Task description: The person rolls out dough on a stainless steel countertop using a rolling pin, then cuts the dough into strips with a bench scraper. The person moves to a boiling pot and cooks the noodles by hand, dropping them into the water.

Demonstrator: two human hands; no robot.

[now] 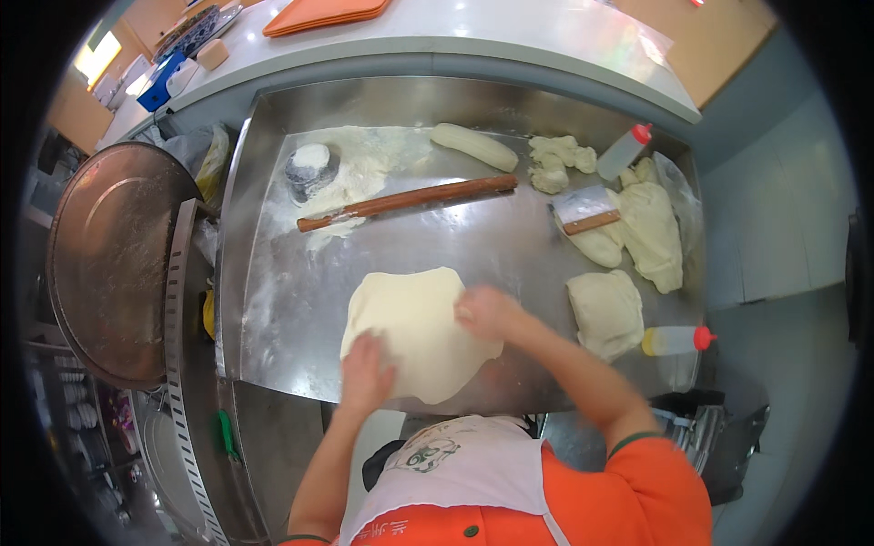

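A wide, thin sheet of pale dough [416, 327] lies on the steel worktop, its outline uneven. My left hand [367, 372] rests over the sheet's lower left edge, thumb spread from the fingers. At the right edge of the dough, my right hand [488, 312] is curled with the edge in its fingers; motion blurs it. Beyond the sheet, a wooden rolling pin [410, 201] lies at a slant. A folded slab of dough [605, 312] sits to the right of my right hand.
Flour [362, 160] and a flour-filled bowl [311, 170] are at back left. A dough roll [474, 147], dough scraps [556, 160], a scraper [587, 208], large dough pieces [652, 232] and two squeeze bottles [625, 151] [679, 340] are rightward. A round metal pan [119, 273] stands left.
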